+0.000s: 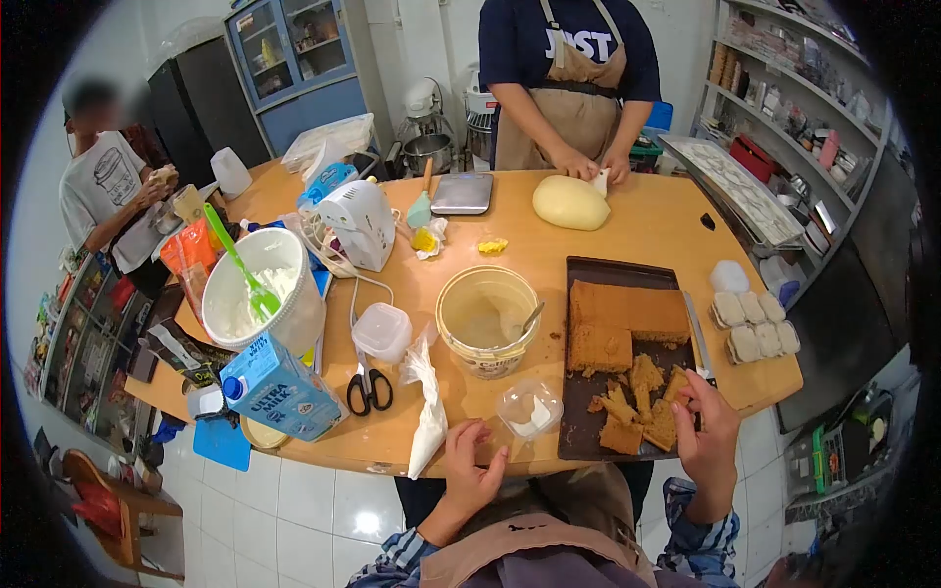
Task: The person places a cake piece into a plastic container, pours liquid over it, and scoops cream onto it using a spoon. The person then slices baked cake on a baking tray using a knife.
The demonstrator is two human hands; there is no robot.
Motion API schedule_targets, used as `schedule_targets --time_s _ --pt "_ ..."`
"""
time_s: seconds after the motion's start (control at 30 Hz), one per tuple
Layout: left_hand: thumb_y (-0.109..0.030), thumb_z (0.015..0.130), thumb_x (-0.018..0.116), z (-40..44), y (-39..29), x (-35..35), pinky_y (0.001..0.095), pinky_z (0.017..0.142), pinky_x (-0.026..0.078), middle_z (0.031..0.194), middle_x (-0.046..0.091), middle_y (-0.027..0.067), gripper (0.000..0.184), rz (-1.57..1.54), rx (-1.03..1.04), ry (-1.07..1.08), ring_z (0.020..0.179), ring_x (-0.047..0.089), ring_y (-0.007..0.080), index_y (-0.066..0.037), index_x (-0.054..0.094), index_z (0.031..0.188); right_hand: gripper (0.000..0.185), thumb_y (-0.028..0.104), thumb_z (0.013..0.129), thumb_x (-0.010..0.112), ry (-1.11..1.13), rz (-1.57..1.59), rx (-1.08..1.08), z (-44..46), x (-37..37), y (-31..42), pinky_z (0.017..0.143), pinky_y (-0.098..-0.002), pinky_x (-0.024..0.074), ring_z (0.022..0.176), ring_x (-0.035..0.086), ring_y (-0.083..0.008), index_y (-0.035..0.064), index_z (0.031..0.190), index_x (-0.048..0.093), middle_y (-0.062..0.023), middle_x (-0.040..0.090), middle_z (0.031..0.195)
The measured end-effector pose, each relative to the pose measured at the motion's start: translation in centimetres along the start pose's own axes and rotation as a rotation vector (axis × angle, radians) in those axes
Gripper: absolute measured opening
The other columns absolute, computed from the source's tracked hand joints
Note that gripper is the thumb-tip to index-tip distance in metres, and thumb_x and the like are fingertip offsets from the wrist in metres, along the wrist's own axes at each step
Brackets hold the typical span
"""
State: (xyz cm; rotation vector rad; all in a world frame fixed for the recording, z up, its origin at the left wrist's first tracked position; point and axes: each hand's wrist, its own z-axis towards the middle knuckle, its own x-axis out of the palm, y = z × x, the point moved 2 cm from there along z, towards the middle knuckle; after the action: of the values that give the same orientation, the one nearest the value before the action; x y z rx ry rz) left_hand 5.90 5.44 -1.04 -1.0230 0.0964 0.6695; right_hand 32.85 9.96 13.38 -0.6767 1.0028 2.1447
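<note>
My left hand [474,468] is over the table's front edge, fingers loosely curled and thumb apart, with nothing in it. Beside it are a filled white piping bag [429,416] and a small clear plastic cup [530,409] with a white scrap inside. My right hand [708,431] is at the right rim of a dark baking tray [578,431]. Its thumb and fingers are apart, close to or touching a broken strip of brown sponge cake [664,419]. More broken pieces [620,436] lie in front of the large cut cake block [618,314]. A long knife [698,333] rests along the tray's right side.
A cream tub [487,323] with a spoon stands mid-table. Left are scissors [369,390], a milk carton [284,387] and a white bucket [309,318] with a green spatula [240,260]. Across the table, a person's hands work at pale dough [570,203]. Another person stands far left.
</note>
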Motion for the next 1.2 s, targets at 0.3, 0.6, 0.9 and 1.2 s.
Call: schedule_targets --time_s 0.3,0.6,0.9,1.2 --pt "-0.004 0.073 0.067 -0.2 0.3 0.4 0.0329 0.077 0.050 0.108 0.048 0.0176 0.044 -0.059 -0.025 -0.011 0.089 0.057 0.0253 0.003 0.047 0.113 0.038 0.000 0.074 0.063 0.080 -0.126 -0.051 1.2 -1.0 -0.5 0.065 -0.0381 0.0465 0.075 0.060 -0.0318 -0.0021 0.111 0.053 -0.0174 0.062 0.087" --pt "-0.003 0.074 0.065 -0.2 0.4 0.2 0.0318 0.078 0.050 0.109 0.047 0.0162 0.044 -0.058 -0.033 0.004 0.089 0.057 0.0237 0.003 0.047 0.114 0.037 0.001 0.075 0.064 0.011 -0.249 -0.102 4.3 -3.3 0.3 0.058 -0.0360 0.0458 0.063 0.058 -0.0288 -0.0001 0.111 0.054 -0.0160 0.061 0.085" --pt "-0.002 0.073 0.067 0.0 0.1 0.1 0.0320 0.077 0.050 0.107 0.048 0.0172 0.044 -0.069 -0.047 0.006 0.089 0.056 0.0251 0.003 0.047 0.112 0.035 0.002 0.076 0.063 0.048 -0.233 -0.025 4.2 -3.9 0.4 0.058 -0.0368 0.0451 0.063 0.058 -0.0288 -0.0004 0.110 0.055 -0.0156 0.060 0.083" --pt "-0.005 0.073 0.068 0.3 -0.1 -0.3 0.0331 0.076 0.049 0.106 0.049 0.0180 0.044 0.023 0.020 0.006 0.089 0.055 0.0272 0.004 0.048 0.111 0.036 0.001 0.076 0.063 0.034 -0.239 -0.043 4.0 -3.3 0.5 0.061 -0.0370 0.0448 0.064 0.058 -0.0278 -0.0007 0.110 0.054 -0.0154 0.060 0.084"
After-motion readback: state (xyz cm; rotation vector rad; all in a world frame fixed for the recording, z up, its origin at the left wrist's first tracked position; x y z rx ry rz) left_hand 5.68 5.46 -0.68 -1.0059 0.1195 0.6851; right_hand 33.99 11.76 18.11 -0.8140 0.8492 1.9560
